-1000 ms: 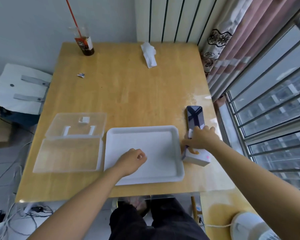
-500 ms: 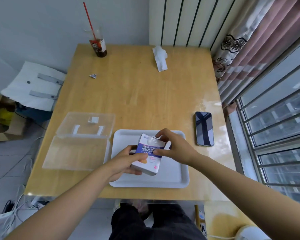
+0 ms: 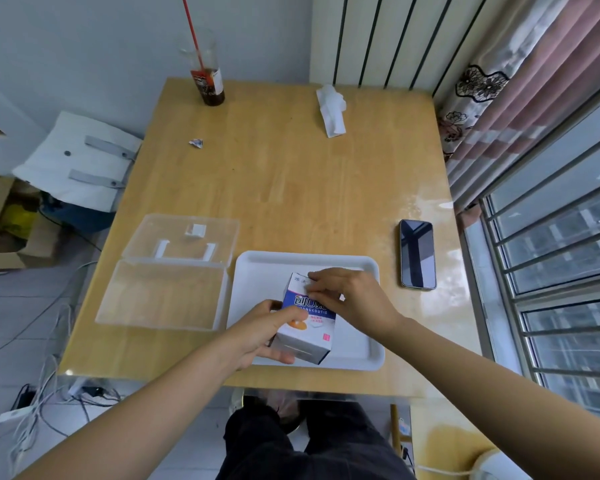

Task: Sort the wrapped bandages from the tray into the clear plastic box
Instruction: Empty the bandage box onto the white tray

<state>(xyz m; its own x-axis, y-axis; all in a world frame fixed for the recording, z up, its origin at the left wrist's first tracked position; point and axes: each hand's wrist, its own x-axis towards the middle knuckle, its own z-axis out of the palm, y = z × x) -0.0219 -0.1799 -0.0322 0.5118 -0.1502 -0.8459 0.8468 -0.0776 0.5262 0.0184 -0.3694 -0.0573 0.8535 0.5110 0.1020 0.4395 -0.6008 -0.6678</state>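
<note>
your clear plastic box (image 3: 160,294) sits open at lower left, its lid (image 3: 184,237) flat just above it. over the white tray (image 3: 361,351) at lower centre, your left hand (image 3: 264,332) grips the bandage carton (image 3: 307,327) and your right hand (image 3: 354,299) pinches its top flap. a second ago the carton lay off the tray's right edge, below the phone (image 3: 417,253).

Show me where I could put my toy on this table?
The middle of the table is bare wood, between the cup, tissue, phone and tray. The near edge is crowded: clear box, tray, and left hand and right hand on the carton.
</note>
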